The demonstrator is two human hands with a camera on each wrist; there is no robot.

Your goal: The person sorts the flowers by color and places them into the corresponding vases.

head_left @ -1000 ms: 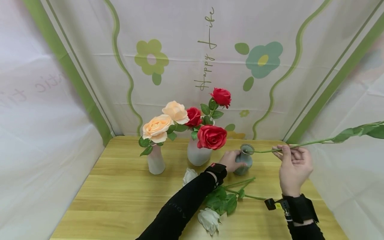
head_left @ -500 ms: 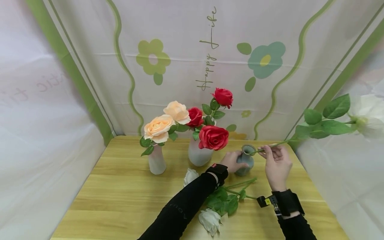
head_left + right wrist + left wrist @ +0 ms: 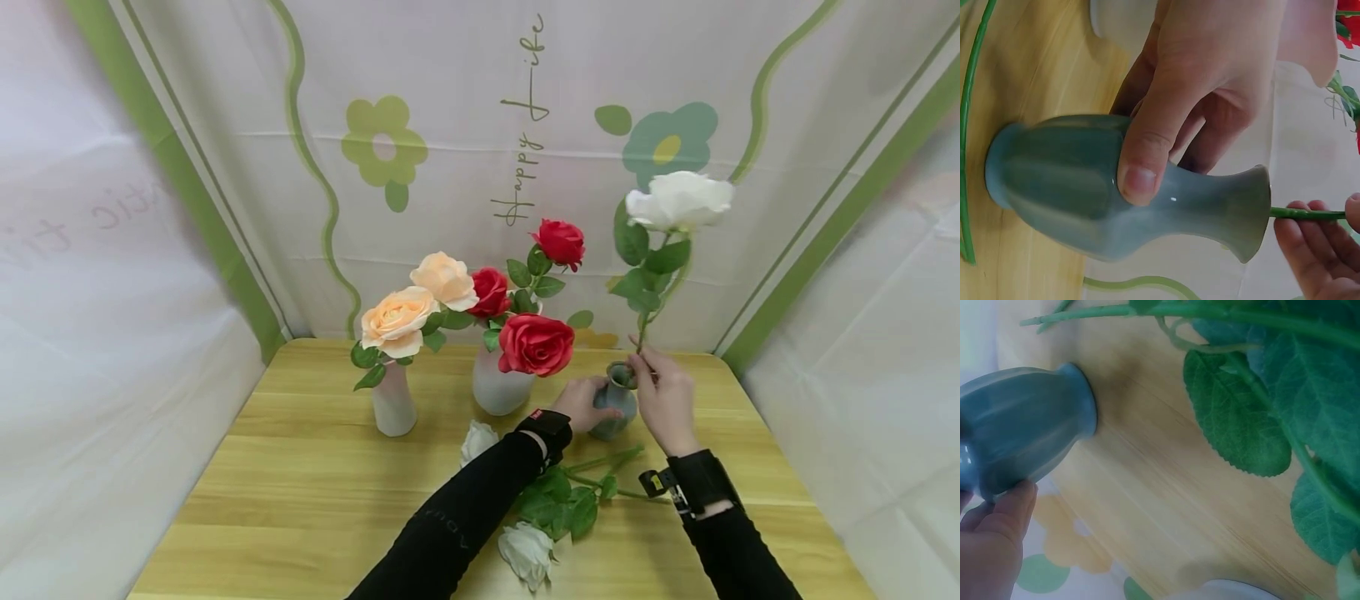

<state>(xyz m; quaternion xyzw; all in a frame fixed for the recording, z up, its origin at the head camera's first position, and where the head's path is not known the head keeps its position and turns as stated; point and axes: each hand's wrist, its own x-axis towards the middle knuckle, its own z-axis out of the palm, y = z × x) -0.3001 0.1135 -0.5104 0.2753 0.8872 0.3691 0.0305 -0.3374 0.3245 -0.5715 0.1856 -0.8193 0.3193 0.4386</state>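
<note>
On the right of the table stands a small blue-grey vase (image 3: 613,412) with a flared mouth. My left hand (image 3: 579,402) grips its body from the left, and the thumb lies across the front in the right wrist view. A white rose (image 3: 679,202) with green leaves rises upright above the vase. Its stem (image 3: 1300,214) is pinched by my right hand (image 3: 666,402) close to the rim and enters the mouth, where the lower end is hidden. In the left wrist view, fingers (image 3: 1007,519) touch the side of the vase.
A white vase (image 3: 392,404) holds peach roses (image 3: 395,320), and a rounder white vase (image 3: 498,383) holds red roses (image 3: 536,344). White roses (image 3: 527,552) lie on the table (image 3: 300,500), their stems pointing right. A printed cloth (image 3: 450,75) hangs behind.
The right hand has moved left toward the vase, turning the rose from sideways to upright as its stem stays at the mouth. The left hand keeps its hold on the vase.
</note>
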